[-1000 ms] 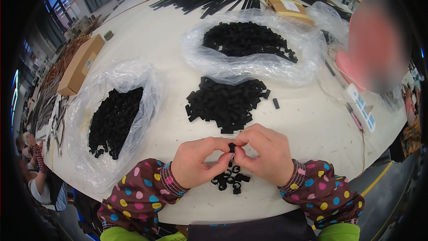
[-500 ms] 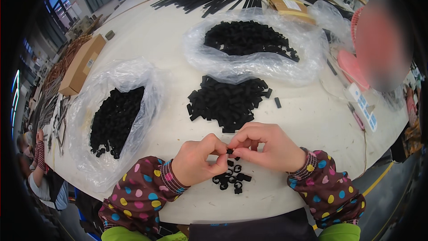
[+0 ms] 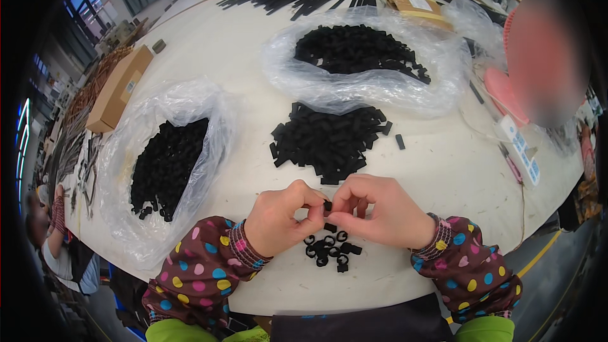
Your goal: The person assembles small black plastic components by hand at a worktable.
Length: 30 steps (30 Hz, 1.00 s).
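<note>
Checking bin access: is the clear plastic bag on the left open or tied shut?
Open: the clear plastic bag has its mouth spread, exposing small black plastic parts.

Both forearms, in dotted sleeves, enter from the lower edge and angle inward; the left hand (image 3: 277,218) and right hand (image 3: 380,212) meet at the fingertips, knuckles up; the fingers (image 3: 316,206) of each are curled, thumb and forefinger pinched closed.
</note>
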### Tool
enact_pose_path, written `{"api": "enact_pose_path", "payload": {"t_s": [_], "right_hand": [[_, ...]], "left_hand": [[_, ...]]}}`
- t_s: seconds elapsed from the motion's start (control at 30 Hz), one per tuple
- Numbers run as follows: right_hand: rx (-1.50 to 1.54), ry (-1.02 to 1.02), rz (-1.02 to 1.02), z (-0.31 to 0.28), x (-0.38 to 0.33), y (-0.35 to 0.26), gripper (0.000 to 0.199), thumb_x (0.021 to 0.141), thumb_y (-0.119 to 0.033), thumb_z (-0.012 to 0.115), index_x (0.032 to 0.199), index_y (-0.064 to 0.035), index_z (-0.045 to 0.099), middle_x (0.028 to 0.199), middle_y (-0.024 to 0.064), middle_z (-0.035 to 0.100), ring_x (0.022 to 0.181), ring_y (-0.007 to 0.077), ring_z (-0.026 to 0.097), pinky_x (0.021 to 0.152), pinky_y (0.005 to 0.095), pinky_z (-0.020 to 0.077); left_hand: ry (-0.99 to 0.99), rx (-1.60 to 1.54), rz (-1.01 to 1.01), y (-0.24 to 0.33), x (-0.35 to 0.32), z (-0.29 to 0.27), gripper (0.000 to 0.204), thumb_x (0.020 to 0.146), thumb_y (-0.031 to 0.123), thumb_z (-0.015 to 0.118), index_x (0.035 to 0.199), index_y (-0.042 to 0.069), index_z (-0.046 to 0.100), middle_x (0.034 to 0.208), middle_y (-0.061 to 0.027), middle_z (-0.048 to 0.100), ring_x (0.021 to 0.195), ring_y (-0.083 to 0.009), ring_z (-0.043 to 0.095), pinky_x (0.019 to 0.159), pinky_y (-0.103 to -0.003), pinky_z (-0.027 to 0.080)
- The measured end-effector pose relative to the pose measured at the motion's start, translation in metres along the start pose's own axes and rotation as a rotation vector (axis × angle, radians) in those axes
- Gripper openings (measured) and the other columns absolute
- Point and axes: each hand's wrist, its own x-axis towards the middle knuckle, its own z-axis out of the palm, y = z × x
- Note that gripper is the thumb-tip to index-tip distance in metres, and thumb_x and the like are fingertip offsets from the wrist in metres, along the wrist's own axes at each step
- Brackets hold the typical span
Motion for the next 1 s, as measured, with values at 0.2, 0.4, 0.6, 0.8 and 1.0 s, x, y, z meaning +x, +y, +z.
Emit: {"api": "enact_pose_path", "payload": {"t_s": [0.2, 0.4, 0.6, 0.8, 1.0], "right_hand": [[-0.052, 0.064, -0.06, 0.0, 0.001, 0.005, 0.011, 0.077, -0.01, 0.066, 0.082, -0.0036, 0.058, 0.077, 0.0043, 0.057, 0.065, 0.0121, 0.06, 0.054, 0.0225, 0.0479], [-0.135, 0.073, -0.097, 0.002, 0.001, 0.006, 0.011, 0.074, -0.005, 0.067, 0.081, -0.003, 0.059, 0.076, 0.0041, 0.057, 0.064, 0.0113, 0.059, 0.053, 0.0219, 0.0472], [-0.005, 0.101, -0.005, 0.002, -0.001, 0.001, 0.012, 0.073, -0.005, 0.067, 0.079, -0.0025, 0.058, 0.075, 0.0016, 0.057, 0.062, 0.0073, 0.058, 0.053, 0.0207, 0.0461], [0.53, 0.069, 0.197, -0.001, -0.002, 0.001, 0.012, 0.078, -0.007, 0.065, 0.084, -0.0019, 0.056, 0.075, -0.0019, 0.058, 0.065, 0.002, 0.056, 0.056, 0.0183, 0.0452], [0.558, -0.02, 0.21, -0.001, -0.003, -0.002, 0.013, 0.078, -0.005, 0.063, 0.087, -0.0023, 0.054, 0.081, -0.0018, 0.056, 0.069, 0.0033, 0.053, 0.061, 0.0192, 0.0433]], "left_hand": [[-0.065, 0.115, 0.055, 0.001, 0.0, -0.002, 0.02, 0.068, 0.001, 0.067, 0.079, 0.008, 0.051, 0.067, -0.0024, 0.06, 0.057, -0.0191, 0.061, 0.05, -0.027, 0.048], [-0.118, 0.106, -0.017, 0.004, 0.002, -0.003, 0.019, 0.069, 0.002, 0.066, 0.08, 0.007, 0.051, 0.067, -0.0033, 0.06, 0.058, -0.0184, 0.062, 0.051, -0.026, 0.048], [-0.218, -0.489, -0.456, 0.008, 0.007, -0.009, 0.013, 0.082, 0.004, 0.06, 0.089, 0.004, 0.049, 0.081, -0.0083, 0.064, 0.081, -0.0188, 0.066, 0.068, -0.028, 0.054], [-0.324, -1.165, -0.701, -0.002, 0.012, -0.016, 0.011, 0.088, 0.004, 0.055, 0.098, 0.002, 0.05, 0.091, -0.0123, 0.064, 0.09, -0.0221, 0.065, 0.079, -0.03, 0.054], [-0.326, -1.171, -0.638, -0.005, 0.008, -0.012, 0.01, 0.085, 0.0, 0.057, 0.093, 0.001, 0.051, 0.09, -0.0105, 0.063, 0.087, -0.0194, 0.065, 0.079, -0.03, 0.054]]}}
